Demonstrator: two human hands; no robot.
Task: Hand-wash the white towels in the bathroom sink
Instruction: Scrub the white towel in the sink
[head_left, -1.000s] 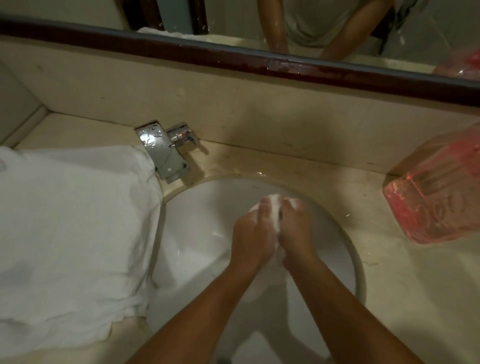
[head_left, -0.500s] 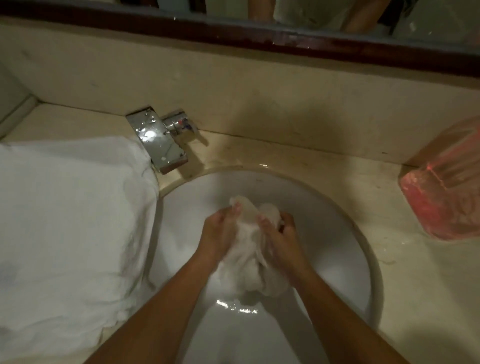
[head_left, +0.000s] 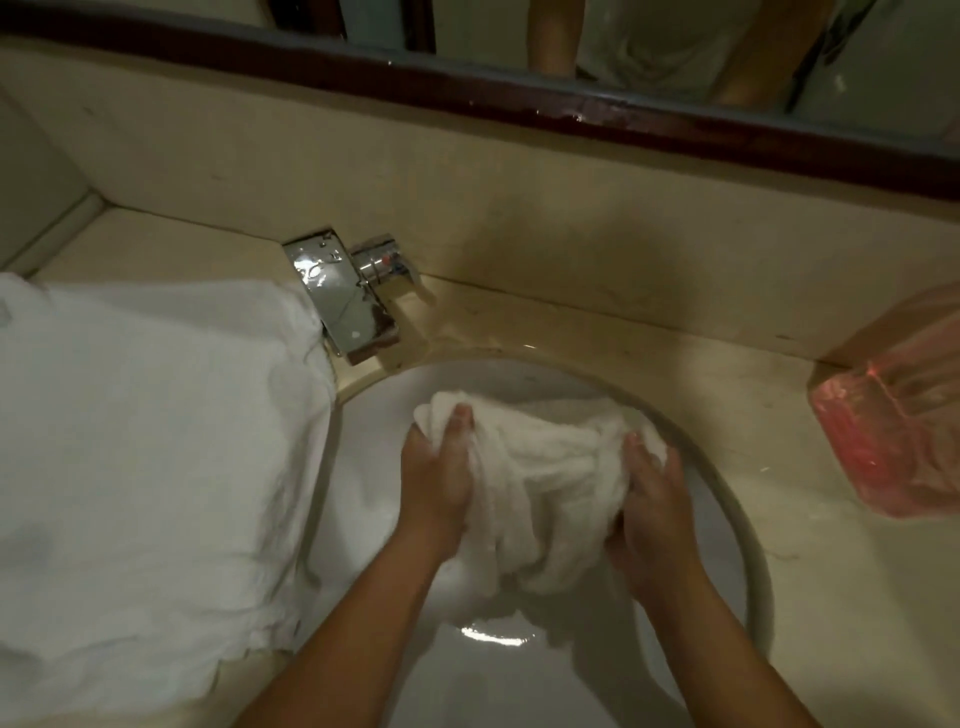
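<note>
"White terry, was it, in that basin?" the picture desk asked.

"Yes. A wet towel (head_left: 550, 467) hung bunched over the round, glossy ceramic sink (head_left: 363, 519), and its lower folds trailed toward a glint of water low in the bowl. The left hand (head_left: 436, 478) clenched one gathered end with the thumb on top. The right hand (head_left: 652, 499) gripped the other end, fingers curled into the pile. The hands were apart, and the cloth was drawn into ropy ridges between them. That hold looked suited to rubbing or wringing over the drain."

"And the heap at the side?"

"A second white towel (head_left: 156, 467), broad, soft and creased, lay on the cream stone counter (head_left: 857, 597) left of the basin, just beside the chrome faucet (head_left: 348, 296). I judged it was parked within reach, either waiting its turn or already washed; the frame could not settle which. A pink plastic bag (head_left: 893, 415), translucent and crumpled, sat to the right, well apart from the hands. A dark wooden mirror frame (head_left: 519, 98) ran above the backsplash."
</note>
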